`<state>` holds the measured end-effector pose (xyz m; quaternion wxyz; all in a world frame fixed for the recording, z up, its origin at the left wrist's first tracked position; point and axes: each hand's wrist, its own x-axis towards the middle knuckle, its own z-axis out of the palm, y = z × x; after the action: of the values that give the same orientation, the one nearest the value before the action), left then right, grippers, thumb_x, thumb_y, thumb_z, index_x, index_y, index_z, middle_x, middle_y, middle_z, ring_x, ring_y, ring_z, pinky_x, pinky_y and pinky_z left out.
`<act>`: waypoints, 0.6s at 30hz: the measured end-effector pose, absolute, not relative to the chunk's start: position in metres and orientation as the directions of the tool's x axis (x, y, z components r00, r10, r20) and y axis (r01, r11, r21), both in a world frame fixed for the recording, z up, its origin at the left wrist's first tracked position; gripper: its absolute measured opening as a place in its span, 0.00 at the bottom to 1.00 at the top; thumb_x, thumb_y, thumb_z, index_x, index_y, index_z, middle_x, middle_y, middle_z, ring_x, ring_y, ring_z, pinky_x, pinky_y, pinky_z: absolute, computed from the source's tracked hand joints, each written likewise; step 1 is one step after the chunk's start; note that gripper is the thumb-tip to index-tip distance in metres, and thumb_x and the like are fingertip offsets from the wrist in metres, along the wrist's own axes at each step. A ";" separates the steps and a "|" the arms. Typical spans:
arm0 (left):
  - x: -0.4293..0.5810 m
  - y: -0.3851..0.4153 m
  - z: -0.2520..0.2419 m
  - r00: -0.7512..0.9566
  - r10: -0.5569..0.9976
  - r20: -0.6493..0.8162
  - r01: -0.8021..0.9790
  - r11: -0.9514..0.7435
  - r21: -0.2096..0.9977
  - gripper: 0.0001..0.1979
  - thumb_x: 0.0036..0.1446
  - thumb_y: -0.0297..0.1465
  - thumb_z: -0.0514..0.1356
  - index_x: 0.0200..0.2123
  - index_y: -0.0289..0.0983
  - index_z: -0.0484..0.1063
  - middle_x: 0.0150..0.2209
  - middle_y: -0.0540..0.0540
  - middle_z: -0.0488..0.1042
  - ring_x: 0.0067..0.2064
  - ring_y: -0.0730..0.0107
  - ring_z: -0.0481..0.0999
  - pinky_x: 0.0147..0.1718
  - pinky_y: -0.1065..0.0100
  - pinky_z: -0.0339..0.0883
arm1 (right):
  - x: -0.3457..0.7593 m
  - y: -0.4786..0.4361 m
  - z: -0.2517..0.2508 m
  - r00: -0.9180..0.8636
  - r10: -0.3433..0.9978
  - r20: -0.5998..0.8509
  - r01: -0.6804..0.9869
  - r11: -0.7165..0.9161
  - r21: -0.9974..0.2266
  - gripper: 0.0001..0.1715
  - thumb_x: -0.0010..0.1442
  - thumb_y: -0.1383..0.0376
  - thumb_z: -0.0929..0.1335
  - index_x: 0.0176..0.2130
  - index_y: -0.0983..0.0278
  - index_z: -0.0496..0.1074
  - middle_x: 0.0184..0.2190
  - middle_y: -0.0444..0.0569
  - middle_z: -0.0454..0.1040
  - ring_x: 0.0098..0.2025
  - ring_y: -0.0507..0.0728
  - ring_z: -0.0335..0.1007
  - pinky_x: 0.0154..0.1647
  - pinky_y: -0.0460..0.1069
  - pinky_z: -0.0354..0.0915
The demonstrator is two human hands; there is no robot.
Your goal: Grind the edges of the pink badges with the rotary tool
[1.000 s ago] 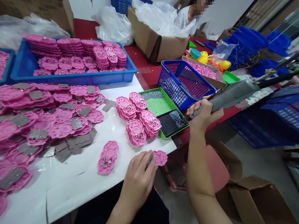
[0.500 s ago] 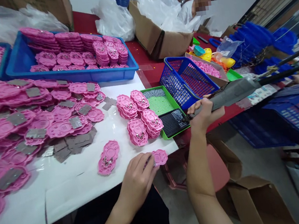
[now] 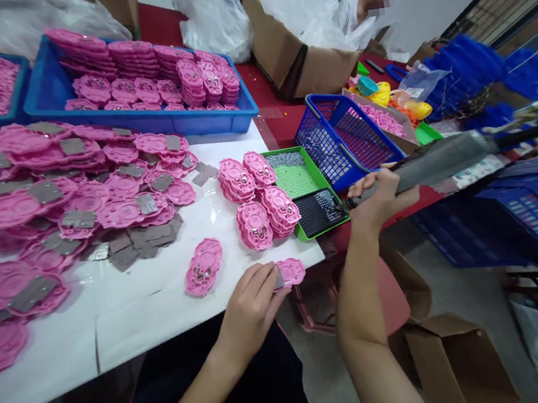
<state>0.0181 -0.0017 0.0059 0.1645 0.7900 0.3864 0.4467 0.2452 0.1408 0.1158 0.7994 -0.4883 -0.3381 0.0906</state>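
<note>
Left hand (image 3: pixel 252 303) pinches a scalloped pink plastic piece (image 3: pixel 291 270)—right hand (image 3: pixel 380 197) grips a grey, seemingly metal screwdriver (image 3: pixel 442 161).

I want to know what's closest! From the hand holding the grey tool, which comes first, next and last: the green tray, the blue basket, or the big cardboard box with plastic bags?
Measured from the right hand in the head view:
1. Green tray, just to its left, on the table edge.
2. Blue basket, right behind the hand, a little farther.
3. Cardboard box, far back on the red table.

A small pink plastic piece (image 3: pixel 292 271) lies flat at the white table's near edge; a grey screwdriver (image 3: pixel 435 163) points at the tray.
</note>
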 end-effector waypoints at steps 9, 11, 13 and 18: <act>0.018 -0.004 0.003 0.267 0.727 0.632 0.445 -0.675 0.589 0.13 0.68 0.26 0.64 0.55 0.34 0.76 0.51 0.36 0.82 0.53 0.53 0.82 0.53 0.52 0.82 | 0.158 0.060 0.122 0.351 0.846 0.401 -0.050 0.445 -0.894 0.15 0.55 0.54 0.73 0.36 0.56 0.66 0.14 0.31 0.61 0.10 0.49 0.54 0.11 0.46 0.58; 0.018 -0.003 0.004 0.267 0.717 0.644 0.444 -0.685 0.577 0.12 0.68 0.26 0.65 0.53 0.33 0.76 0.50 0.36 0.82 0.53 0.53 0.82 0.53 0.53 0.82 | 0.147 0.052 0.113 0.287 0.888 0.358 -0.112 0.403 -0.908 0.15 0.56 0.55 0.73 0.36 0.56 0.66 0.15 0.30 0.62 0.10 0.49 0.55 0.11 0.46 0.59; 0.018 -0.003 0.006 0.266 0.709 0.654 0.446 -0.691 0.568 0.10 0.68 0.26 0.64 0.51 0.32 0.76 0.49 0.36 0.83 0.52 0.54 0.82 0.53 0.54 0.82 | 0.143 0.050 0.105 0.284 0.902 0.325 -0.160 0.379 -0.912 0.15 0.56 0.55 0.73 0.37 0.57 0.66 0.15 0.30 0.62 0.11 0.48 0.55 0.11 0.45 0.59; 0.018 -0.003 0.006 0.253 0.717 0.649 0.453 -0.681 0.576 0.09 0.68 0.25 0.64 0.50 0.32 0.78 0.48 0.35 0.83 0.53 0.54 0.82 0.53 0.54 0.82 | 0.144 0.057 0.098 0.334 0.896 0.292 -0.153 0.358 -0.921 0.17 0.54 0.54 0.74 0.35 0.57 0.66 0.14 0.31 0.61 0.10 0.49 0.55 0.11 0.45 0.58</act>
<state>0.0184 -0.0026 0.0062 0.1372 0.7795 0.3753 0.4825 0.1436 0.0567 0.0984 0.6979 -0.4241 -0.4379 0.3760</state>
